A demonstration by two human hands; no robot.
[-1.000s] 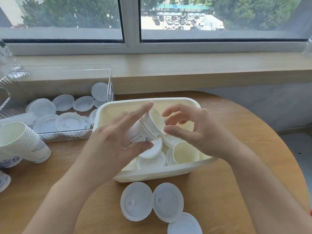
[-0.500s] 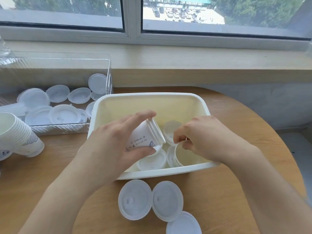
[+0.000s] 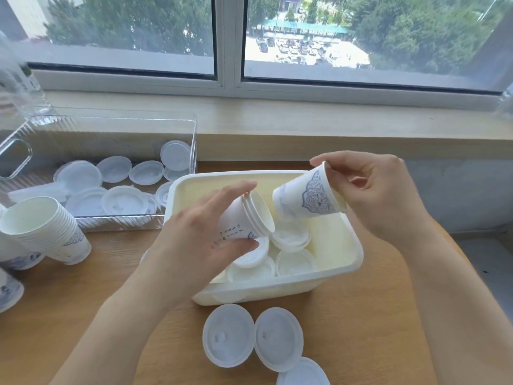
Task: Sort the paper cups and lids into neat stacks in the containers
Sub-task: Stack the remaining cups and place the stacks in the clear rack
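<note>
My left hand (image 3: 200, 240) grips a short stack of nested paper cups (image 3: 247, 218), tilted with the rims facing right, over the cream tub (image 3: 358, 254). My right hand (image 3: 372, 195) holds a single paper cup (image 3: 308, 198) with a blue pattern by its rim, its base pointing left toward the stack's open mouth; the two are a little apart. Several white lids (image 3: 294, 262) lie in the tub below. A tall stack of cups (image 3: 41, 229) lies tilted at the left. Three lids (image 3: 227, 334) sit on the table in front of the tub.
A clear plastic bin (image 3: 111, 129) at the back left holds several loose lids (image 3: 113, 169). More cups (image 3: 8, 290) lie at the far left edge. The round wooden table (image 3: 361, 329) meets a window sill (image 3: 305, 126) behind. The table's edge curves away on the right.
My right hand reached down into the tub, took a single cup and lifted it up to the right of the stack. My left hand stayed over the tub with its stack.
</note>
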